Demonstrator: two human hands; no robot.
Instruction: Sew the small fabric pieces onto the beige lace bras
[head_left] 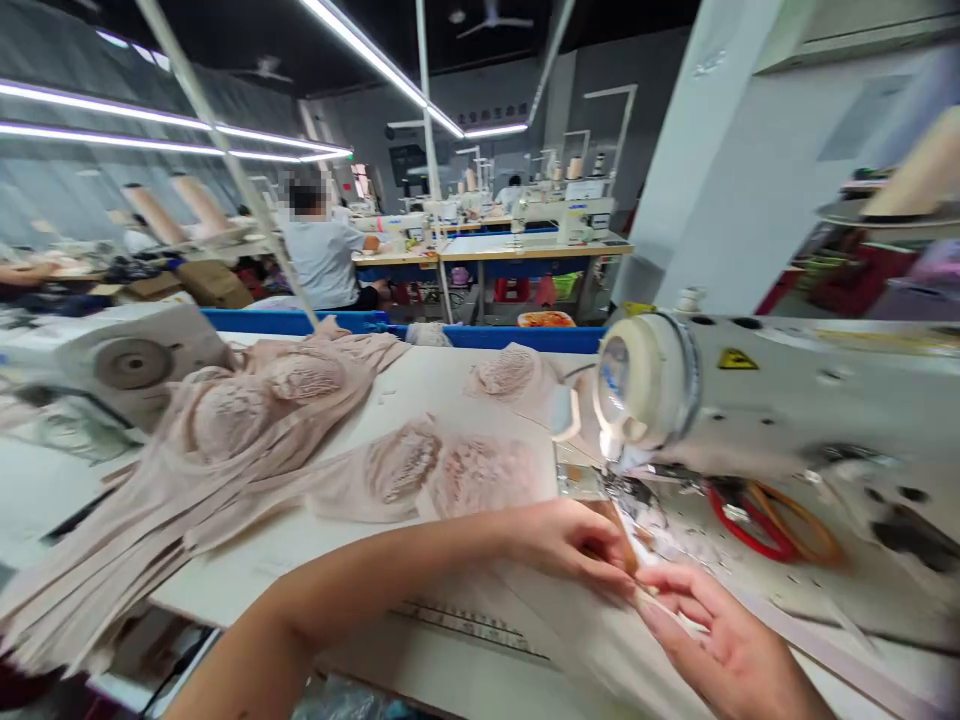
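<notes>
A pale pink bra with gathered, lacy cups lies on the white sewing table, partly under my left forearm. Its thin fabric seems to run below the forearm towards my hands. My left hand is closed, thumb and fingers pinching the fabric edge just in front of the sewing machine's needle area. Close beside it, my right hand is closed too, gripping a narrow pale part of the same edge. The sewing machine stands to the right, its lamp lit over the presser foot.
Several more bras are heaped on the left, their bands hanging over the table edge. Another cup lies behind. Red-handled scissors rest on the machine bed. A second machine stands far left. A seated person works beyond.
</notes>
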